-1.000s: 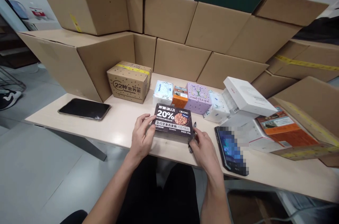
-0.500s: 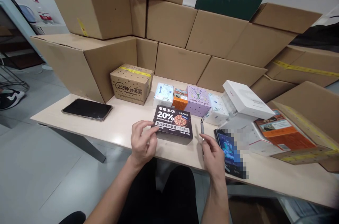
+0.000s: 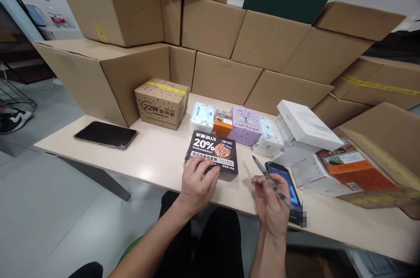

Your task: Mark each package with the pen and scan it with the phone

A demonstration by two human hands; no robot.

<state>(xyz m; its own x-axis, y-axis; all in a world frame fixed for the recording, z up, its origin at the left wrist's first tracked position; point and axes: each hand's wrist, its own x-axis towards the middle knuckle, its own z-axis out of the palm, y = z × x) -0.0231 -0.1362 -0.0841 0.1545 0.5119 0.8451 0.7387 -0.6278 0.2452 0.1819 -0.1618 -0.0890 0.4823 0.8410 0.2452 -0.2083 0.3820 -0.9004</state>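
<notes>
My left hand (image 3: 200,184) rests at the near edge of a black chocolate box (image 3: 215,149), its bent fingers apart on the top and hiding part of the print. The box lies flat on the table. To its right, my right hand (image 3: 272,195) is closed around a grey pen (image 3: 271,179). The pen slants, one end toward the upper left and the other over the back of the hand. Just behind that hand lies a black handheld device (image 3: 282,172) with a lit screen, partly covered by the hand.
Behind the chocolate box stand tissue packs (image 3: 202,117), a small orange box (image 3: 223,123) and a purple tea box (image 3: 246,124). White boxes (image 3: 305,124) are stacked to the right. A phone (image 3: 105,135) lies left on the table (image 3: 157,155). Large cartons (image 3: 226,81) wall the back.
My left hand has moved right onto the chocolate box. My right hand has turned, and the pen has swung from nearly upright to a slant. The box has stayed in place.
</notes>
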